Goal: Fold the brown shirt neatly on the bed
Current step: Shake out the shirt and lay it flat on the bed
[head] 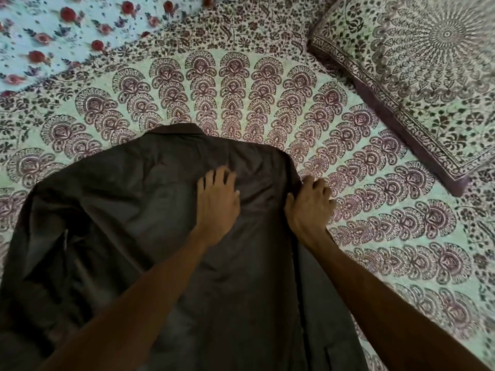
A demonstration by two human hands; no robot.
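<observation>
The brown shirt [128,210] lies back side up on the bed [388,236], collar pointing away from me. Its right side is folded inward, making a straight edge down the right; the left sleeve spreads toward the left edge of view. My left hand [218,202] presses flat on the upper back of the shirt, fingers spread. My right hand [309,202] rests at the folded right edge near the shoulder, fingers curled over the fabric edge and touching the bedsheet.
The bed carries a maroon-and-white mandala print sheet. A matching pillow [428,76] lies at the upper right. A light blue sheet with red roses [53,30] covers the far left corner.
</observation>
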